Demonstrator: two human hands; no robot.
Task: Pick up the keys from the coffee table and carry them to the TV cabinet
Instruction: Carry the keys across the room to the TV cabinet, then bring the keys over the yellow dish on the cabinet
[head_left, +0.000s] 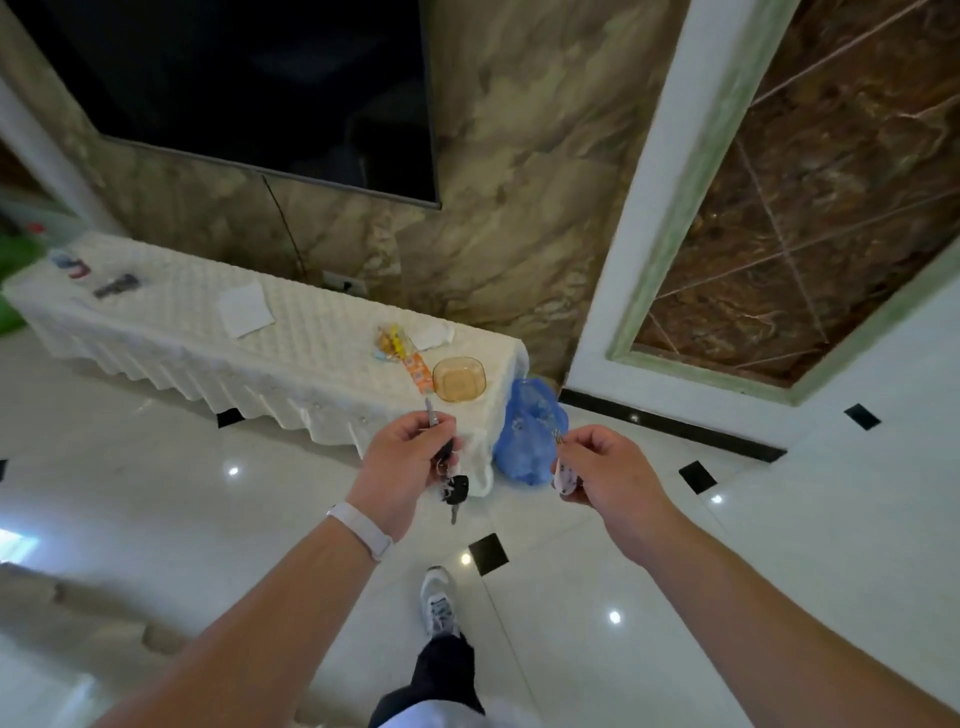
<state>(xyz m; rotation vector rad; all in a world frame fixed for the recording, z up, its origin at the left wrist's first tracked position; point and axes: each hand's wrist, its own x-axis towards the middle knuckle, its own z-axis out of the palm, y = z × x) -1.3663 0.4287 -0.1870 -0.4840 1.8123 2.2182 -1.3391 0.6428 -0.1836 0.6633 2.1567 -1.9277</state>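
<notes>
Holding keys near the TV cabinet

Draped in white cloth, the TV cabinet (171, 322) stands ahead under the dark screen (249, 78). Left hand (402, 467) pinches a key bunch (453, 486) that dangles below it. An amber bowl (459, 379) sits on the cabinet's end. Right hand (605, 470) is closed on a pale key fob (563, 475).

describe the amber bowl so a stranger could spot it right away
Find the long TV cabinet with the white quilted cover, below the wall-mounted TV. At its right end, beside colourful snack packets, sits the amber bowl. It is the only see-through, rounded dish there.
</notes>
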